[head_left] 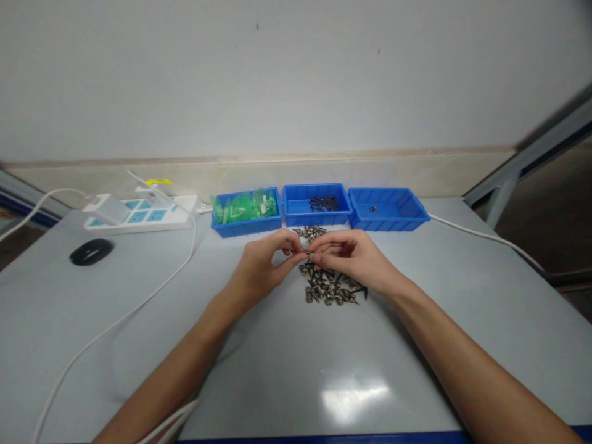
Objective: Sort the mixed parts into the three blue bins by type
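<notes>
A tiny screw (pixel 309 253), pinched between the fingertips of the left hand (pixel 261 266) and right hand (pixel 352 256) just above the loose screw pile (pixel 329 288), could slip and vanish among them, since both grips hold it only by its tips.

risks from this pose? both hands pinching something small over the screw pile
1. The small part sits only between fingertips of the left hand and right hand; a slip would drop it into the loose screw pile, where it is hard to find.
2. The right wrist hovers close over the pile and could scatter it across the table.
</notes>
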Available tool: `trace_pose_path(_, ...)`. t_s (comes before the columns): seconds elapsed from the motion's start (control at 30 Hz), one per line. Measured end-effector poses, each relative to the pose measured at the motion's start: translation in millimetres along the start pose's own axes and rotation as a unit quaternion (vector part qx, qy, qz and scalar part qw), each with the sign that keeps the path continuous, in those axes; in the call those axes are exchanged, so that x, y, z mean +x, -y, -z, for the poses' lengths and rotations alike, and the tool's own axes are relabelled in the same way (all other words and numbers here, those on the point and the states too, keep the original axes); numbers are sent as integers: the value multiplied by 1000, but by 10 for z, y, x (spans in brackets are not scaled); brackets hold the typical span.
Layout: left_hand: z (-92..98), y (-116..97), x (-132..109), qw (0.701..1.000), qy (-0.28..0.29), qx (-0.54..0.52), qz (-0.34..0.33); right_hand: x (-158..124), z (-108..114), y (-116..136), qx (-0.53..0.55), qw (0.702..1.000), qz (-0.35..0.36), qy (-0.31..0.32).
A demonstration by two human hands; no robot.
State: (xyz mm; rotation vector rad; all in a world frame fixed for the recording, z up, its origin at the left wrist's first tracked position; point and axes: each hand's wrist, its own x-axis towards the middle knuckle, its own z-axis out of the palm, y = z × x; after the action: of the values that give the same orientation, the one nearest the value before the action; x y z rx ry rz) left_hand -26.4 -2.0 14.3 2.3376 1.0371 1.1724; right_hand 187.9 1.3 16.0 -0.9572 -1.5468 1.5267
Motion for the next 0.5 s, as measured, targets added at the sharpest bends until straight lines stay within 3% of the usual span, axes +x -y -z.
trace_pose_path(0.23,-42,233,-31,980,116,141,-77,153,3,-1,131,970,74,-190)
trace_pose_path(0.5,-57,234,-47,968,153,199,-30,127,19,-55,91,977,44,-185)
